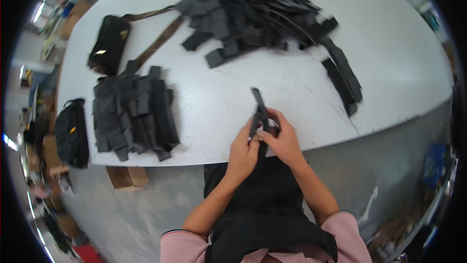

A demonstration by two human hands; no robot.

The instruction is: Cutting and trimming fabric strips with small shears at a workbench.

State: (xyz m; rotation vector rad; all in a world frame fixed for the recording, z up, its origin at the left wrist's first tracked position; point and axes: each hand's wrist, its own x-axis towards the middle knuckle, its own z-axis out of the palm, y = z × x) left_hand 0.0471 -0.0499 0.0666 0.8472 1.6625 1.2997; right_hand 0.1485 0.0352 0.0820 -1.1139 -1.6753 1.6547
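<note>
Narrow black strap piece, flat, matte, fabric-like, standing up from both hands just over the near edge of a white table with a smooth, faintly scuffed top.

Large loose heap of similar black strips toward the far edge, spilling in a ragged fan. Short trail of strips running from that heap toward the near right edge. Neater stack of black pieces at the near left corner, layered in rows. Black pouch with a brown strap near the far left corner. Dark bag off the table's left edge, above cardboard boxes on a grey floor. Nothing between the hands and the strap.

Left hand closed, fingertips pinching the strap's lower part. Right hand curled around the strap from the right, thumb pressed against it, touching the left hand. Black fabric across the lap, pink sleeves at the lower edge.
</note>
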